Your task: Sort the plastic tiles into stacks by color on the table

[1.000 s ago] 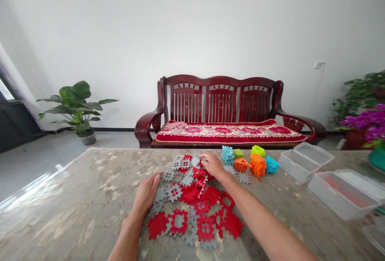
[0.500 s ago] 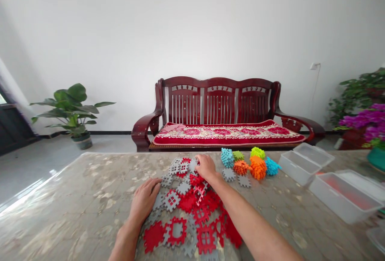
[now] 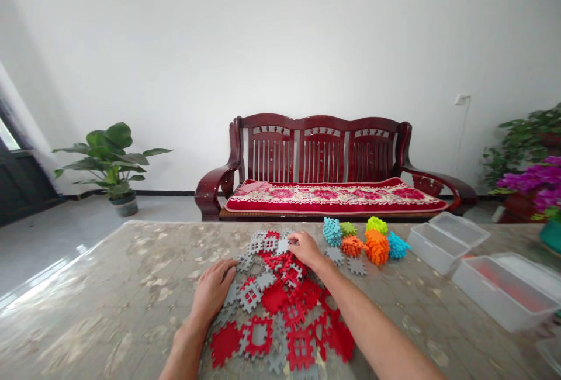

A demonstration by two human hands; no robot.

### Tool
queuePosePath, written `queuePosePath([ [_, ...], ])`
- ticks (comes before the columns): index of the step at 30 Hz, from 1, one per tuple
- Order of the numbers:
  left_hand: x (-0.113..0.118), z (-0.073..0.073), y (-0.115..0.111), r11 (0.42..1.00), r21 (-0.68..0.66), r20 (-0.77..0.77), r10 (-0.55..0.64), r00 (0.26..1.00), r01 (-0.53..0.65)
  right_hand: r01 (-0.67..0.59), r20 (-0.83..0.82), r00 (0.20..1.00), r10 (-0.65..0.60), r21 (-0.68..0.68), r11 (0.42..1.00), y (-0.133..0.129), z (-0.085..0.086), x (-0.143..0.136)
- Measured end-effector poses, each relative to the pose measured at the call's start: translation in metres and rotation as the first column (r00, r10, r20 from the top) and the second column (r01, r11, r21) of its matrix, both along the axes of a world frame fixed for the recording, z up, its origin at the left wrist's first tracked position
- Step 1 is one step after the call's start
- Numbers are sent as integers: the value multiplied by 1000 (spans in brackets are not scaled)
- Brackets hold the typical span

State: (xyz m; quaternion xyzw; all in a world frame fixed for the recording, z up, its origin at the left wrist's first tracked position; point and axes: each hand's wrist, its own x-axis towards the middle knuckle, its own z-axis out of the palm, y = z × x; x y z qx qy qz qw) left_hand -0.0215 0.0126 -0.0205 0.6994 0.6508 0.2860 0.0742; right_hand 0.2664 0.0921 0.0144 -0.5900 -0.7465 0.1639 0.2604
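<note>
Red and grey notched puzzle-like tiles lie in a loose heap in the middle of the table. My left hand (image 3: 214,283) rests at the heap's left edge, its fingers stretched out flat beside a grey tile (image 3: 232,293). At the far end of the heap, my right hand (image 3: 305,248) has its thumb and fingers closed on the edge of a grey notched tile (image 3: 283,245). Below it lie a red-and-grey window-frame tile (image 3: 293,275) and a plain red tile (image 3: 274,298). Nearer me are a plain red tile (image 3: 225,343) and a red window tile (image 3: 300,348).
Right of the heap stand a blue stack (image 3: 332,231), an orange stack (image 3: 377,245) and other coloured stacks of notched pieces. Clear plastic boxes (image 3: 495,295) stand farther right on the patterned table (image 3: 127,292). A wooden bench (image 3: 322,149) is behind the table.
My right hand has drawn slightly right and down at the far end of the heap. Tiles in the upper middle have shifted. My left hand has barely moved; the view has tilted up a little.
</note>
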Motion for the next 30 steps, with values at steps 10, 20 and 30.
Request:
queuePosePath([
  [10, 0, -1, 0, 1000, -4, -4, -3, 1000, 2, -181, 181, 967, 180, -11, 983, 5, 6, -8],
  [20, 1, 0, -1, 1000, -6, -1, -3, 1000, 3, -187, 276, 947, 165, 54, 981, -13, 15, -3],
  [30, -3, -6, 3, 1000, 4, -33, -1, 999, 1, 262, 41, 959, -279, 236, 936, -65, 9, 73],
])
